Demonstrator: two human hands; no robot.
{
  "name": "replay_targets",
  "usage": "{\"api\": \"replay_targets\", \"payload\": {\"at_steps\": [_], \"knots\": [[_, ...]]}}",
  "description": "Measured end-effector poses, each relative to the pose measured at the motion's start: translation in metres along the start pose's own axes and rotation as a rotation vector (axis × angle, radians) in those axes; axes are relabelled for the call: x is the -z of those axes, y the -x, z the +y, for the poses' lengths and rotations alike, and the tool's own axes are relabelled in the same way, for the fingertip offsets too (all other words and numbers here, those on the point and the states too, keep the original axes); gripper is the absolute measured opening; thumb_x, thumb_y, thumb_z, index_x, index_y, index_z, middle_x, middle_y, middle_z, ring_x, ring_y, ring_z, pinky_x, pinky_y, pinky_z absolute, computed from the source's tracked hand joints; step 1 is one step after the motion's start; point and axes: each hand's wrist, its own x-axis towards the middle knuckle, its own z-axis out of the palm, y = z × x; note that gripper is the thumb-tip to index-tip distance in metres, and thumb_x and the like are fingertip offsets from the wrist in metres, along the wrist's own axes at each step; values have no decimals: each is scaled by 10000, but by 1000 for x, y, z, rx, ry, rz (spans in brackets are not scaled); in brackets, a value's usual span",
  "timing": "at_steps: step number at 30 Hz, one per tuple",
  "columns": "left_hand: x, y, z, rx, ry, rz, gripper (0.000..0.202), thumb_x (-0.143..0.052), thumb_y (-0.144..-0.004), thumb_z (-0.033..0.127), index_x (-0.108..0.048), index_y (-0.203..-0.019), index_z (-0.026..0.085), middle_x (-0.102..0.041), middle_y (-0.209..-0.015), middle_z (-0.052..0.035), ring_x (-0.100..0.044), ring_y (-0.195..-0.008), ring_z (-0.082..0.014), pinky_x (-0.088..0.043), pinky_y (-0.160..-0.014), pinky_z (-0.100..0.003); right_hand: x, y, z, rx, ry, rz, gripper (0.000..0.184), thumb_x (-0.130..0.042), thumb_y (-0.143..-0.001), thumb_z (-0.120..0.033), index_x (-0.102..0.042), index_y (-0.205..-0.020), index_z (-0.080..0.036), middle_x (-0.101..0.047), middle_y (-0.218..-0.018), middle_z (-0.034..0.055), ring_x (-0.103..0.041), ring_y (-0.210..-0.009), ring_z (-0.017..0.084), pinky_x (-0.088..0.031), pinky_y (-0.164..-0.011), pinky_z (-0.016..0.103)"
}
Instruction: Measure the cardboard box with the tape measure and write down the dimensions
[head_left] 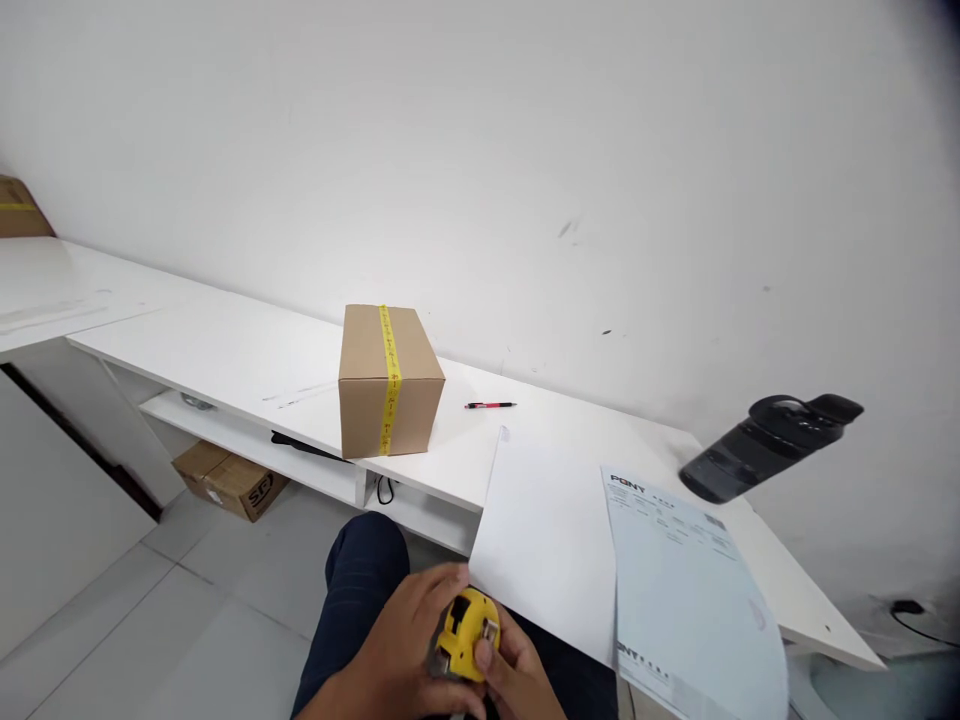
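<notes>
A yellow and black tape measure [471,628] is held between both hands, low in the view above my lap. My left hand [409,640] wraps round its left side, with the fingers over the far edge. On the other side my right hand [517,665] grips it, the thumb pressed near its metal end hook. Just beyond the hands a blank white sheet of paper [551,540] lies at the desk's front edge. Farther off stands a closed cardboard box [364,350] sealed with yellow tape.
Right of the box lies a red and black pen [491,405]. A printed pale-blue sheet [682,590] overhangs the desk [247,330] at right, near a dark bottle [765,450]. Another carton [229,480] sits on the floor under the desk. A white wall rises behind.
</notes>
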Motion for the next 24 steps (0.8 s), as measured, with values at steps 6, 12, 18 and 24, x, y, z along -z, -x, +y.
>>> {"api": "replay_targets", "payload": {"at_steps": [6, 12, 18, 24], "knots": [[42, -3, 5, -343, -417, 16, 477, -421, -1018, 500, -566, -1340, 179, -720, -1272, -106, -704, -980, -120, -519, -941, -291, -12, 3, -22, 22, 78, -18, 611, -871, -660, -593, -714, -1102, -202, -677, -883, 40, -616, -767, 168, -523, -731, 302], [100, -14, 0, -540, -551, 169, 240, -598, -960, 146, -699, -1168, 209, -776, -1139, -49, -704, -992, -148, -521, -988, -358, -15, -12, -111, 363, 566, -96, 596, -926, -634, -453, -752, -1175, -273, -738, -1084, 69, -671, -982, 259, -548, -919, 393], [209, -53, -71, -405, -847, 503, 428, -742, -820, 62, -714, -1181, 291, -748, -1187, -54, -709, -874, -155, -559, -816, -314, 3, -93, -210, 716, 701, 102, 575, -790, -806, -462, -649, -1339, -297, -670, -1313, 75, -634, -1118, 262, -530, -984, 432], [248, -109, -121, 38, -595, 408, 219, -592, -972, 368, -753, -1085, 273, -728, -1209, -44, -681, -1100, -202, -549, -976, -371, 0, -190, -258, 655, 700, 42, 623, -710, -845, -429, -558, -1428, -271, -662, -1246, 52, -584, -1016, 212, -521, -919, 396]]}}
